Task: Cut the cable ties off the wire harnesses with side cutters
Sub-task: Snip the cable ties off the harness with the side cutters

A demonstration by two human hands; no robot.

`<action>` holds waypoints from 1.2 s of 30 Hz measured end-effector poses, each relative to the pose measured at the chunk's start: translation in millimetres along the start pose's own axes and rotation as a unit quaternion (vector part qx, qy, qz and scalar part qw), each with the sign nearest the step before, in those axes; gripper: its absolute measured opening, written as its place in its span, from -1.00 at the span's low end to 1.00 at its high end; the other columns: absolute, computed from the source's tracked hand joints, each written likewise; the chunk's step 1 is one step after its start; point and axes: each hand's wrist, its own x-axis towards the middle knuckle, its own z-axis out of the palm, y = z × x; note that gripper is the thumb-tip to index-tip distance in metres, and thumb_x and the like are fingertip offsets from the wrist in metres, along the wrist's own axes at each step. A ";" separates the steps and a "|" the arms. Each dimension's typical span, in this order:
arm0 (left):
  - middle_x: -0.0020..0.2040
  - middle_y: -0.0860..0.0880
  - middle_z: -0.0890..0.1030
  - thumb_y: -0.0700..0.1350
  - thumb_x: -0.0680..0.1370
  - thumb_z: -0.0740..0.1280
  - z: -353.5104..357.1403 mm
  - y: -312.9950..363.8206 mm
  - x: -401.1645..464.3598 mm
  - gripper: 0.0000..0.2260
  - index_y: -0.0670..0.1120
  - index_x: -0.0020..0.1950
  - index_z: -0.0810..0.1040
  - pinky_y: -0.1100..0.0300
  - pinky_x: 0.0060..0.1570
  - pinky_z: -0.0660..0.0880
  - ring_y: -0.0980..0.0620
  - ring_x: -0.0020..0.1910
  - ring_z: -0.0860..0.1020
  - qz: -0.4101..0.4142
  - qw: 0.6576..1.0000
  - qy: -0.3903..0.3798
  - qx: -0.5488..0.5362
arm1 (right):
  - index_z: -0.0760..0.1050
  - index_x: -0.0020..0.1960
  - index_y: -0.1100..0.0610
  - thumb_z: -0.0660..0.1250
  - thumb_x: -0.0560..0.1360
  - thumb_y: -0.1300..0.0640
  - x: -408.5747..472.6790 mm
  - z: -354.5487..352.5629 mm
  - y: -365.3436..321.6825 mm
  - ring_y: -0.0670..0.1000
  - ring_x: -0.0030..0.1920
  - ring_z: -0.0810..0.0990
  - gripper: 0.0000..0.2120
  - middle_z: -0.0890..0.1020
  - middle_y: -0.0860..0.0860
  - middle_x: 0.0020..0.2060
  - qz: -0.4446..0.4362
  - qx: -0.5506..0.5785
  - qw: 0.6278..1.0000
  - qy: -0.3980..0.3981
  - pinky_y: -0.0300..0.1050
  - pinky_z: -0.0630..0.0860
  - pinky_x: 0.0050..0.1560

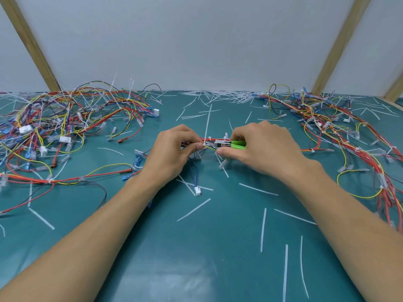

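While the wire harness (197, 143) is pinched in the curled fingers of the left hand (174, 150) just above the tabletop (196, 247), the green-handled side cutters (226, 144) are gripped by the right hand (261, 147), their tips set at a white cable tie (205, 144). A cut appears to be in hand. Next, a squeeze is judged necessary, with only the tie between the blades and no wire. 2 harness piles (65, 127) lie at either side.

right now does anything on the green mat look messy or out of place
Yes: cut white plastic cable tie strips lie scattered loose over the green mat, with more heaped along the far edge. This looks like offcut litter, not damage.
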 end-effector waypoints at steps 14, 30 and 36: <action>-0.07 0.01 0.67 -0.21 0.51 0.49 0.3 -0.6 -0.7 -0.95 -0.12 -0.06 0.75 0.04 -0.01 0.53 -0.01 -0.11 0.62 0.013 1.000 0.015 -0.002 | 0.63 0.01 -0.10 0.30 0.43 -0.50 -0.1 -1.2 -1.2 0.13 -0.04 0.58 -0.51 0.66 -0.05 -0.15 -0.007 0.006 1.000 0.012 -0.04 0.27 -0.20; -0.08 0.01 0.66 -0.20 0.51 0.49 1.1 -0.8 -0.2 -0.96 -0.12 -0.07 0.75 0.03 -0.04 0.53 -0.01 -0.13 0.61 0.016 1.000 0.016 -0.006 | 0.67 -0.07 -0.10 0.26 0.44 -0.52 -1.6 -2.8 -5.3 0.11 -0.17 0.47 -0.48 0.60 -0.04 -0.28 0.009 0.019 1.000 -0.003 -0.06 0.27 -0.28; -0.11 0.02 0.66 -0.20 0.50 0.50 0.4 -1.1 1.1 -0.97 -0.11 -0.09 0.74 0.19 -0.10 0.49 0.03 -0.18 0.59 0.023 1.000 0.015 0.001 | 0.65 -0.16 -0.13 0.25 0.41 -0.55 -2.0 -3.5 -5.6 0.08 -0.23 0.45 -0.48 0.47 -0.10 -0.41 0.018 0.034 0.999 -0.019 -0.12 0.17 -0.37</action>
